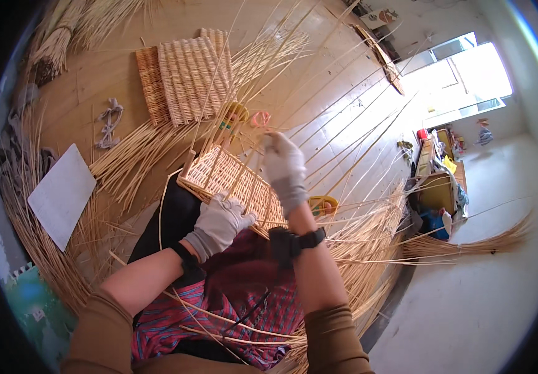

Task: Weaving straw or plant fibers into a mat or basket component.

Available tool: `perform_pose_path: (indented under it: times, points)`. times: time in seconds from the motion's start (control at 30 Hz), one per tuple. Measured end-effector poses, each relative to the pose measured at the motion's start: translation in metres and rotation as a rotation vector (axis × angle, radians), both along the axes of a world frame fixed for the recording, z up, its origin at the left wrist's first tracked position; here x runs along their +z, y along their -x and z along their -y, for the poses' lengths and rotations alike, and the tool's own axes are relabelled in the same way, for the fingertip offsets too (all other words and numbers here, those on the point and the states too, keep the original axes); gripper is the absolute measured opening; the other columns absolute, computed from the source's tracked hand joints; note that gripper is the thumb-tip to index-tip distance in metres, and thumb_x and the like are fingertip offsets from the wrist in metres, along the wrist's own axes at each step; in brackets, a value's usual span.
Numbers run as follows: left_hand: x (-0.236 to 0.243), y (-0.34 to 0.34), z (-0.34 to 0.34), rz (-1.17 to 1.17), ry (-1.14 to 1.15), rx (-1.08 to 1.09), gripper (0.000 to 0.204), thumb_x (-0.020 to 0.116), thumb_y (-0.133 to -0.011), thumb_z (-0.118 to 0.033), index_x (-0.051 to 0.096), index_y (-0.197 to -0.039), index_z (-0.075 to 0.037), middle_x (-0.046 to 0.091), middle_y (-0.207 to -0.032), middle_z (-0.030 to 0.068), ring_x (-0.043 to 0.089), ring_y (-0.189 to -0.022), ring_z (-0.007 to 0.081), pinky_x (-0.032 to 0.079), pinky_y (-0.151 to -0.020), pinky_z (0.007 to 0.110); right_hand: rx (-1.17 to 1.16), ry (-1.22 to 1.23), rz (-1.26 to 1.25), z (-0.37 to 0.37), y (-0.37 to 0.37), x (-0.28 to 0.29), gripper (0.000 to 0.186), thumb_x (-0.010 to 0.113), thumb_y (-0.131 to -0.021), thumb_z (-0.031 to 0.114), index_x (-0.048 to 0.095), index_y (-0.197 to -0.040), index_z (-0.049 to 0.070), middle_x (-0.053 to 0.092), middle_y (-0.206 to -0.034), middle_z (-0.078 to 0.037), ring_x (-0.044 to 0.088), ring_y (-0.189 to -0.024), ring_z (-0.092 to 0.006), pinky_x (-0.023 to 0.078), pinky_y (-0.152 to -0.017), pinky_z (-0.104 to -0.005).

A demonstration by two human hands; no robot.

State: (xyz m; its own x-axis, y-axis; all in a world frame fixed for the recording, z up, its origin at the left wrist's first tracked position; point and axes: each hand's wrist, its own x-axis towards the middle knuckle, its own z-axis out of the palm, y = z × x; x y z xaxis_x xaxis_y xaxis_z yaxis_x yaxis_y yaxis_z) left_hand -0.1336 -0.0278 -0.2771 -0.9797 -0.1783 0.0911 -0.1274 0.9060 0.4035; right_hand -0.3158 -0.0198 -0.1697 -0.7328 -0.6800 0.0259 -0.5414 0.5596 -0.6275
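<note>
A partly woven wicker panel point(222, 171) lies tilted across my lap, with long loose wicker strands point(337, 140) fanning from it up and to the right. My left hand point(222, 223), in a pale grey glove, is closed on the panel's near edge. Above the panel's right part, my right hand point(284, 163) is raised in a matching glove, its fingers curled together on a wicker strand. The hand is slightly blurred, and its fingers partly hide the strand. Dark bands circle both wrists. A red and blue patterned cloth point(219, 311) covers my lap.
Finished wicker panels point(194, 81) lie stacked on the floor beyond. Bundles of wicker strands point(368, 255) spread at right and left. A yellow basket point(323, 206) stands near my right forearm. A white board point(63, 196) lies left. A cluttered cabinet point(440, 187) stands farther right.
</note>
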Motion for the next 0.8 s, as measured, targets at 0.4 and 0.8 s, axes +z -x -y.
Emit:
perform_pose_path:
  times: [0.4, 0.8]
  points:
    - [-0.002, 0.019, -0.018, -0.255, -0.155, -0.089, 0.037, 0.054, -0.096, -0.016, 0.063, -0.131, -0.011, 0.072, -0.115, 0.0076, 0.069, -0.109, 0.0264, 0.054, -0.095, 0.039, -0.030, -0.090, 0.012, -0.146, 0.033, 0.007, 0.020, 0.068, -0.099, 0.021, 0.065, -0.113, 0.007, 0.065, -0.087, -0.006, 0.062, -0.077, -0.0173, 0.052, -0.074, -0.0343]
    - [-0.007, 0.018, -0.019, -0.294, -0.012, -0.175, 0.028, 0.058, -0.093, -0.024, 0.073, -0.115, -0.016, 0.073, -0.108, 0.0061, 0.069, -0.105, 0.0239, 0.049, -0.095, 0.041, 0.255, -0.258, -0.424, -0.260, -0.088, 0.018, 0.030, 0.065, -0.099, 0.034, 0.069, -0.122, 0.015, 0.069, -0.085, -0.005, 0.068, -0.075, -0.0230, 0.053, -0.063, -0.0359]
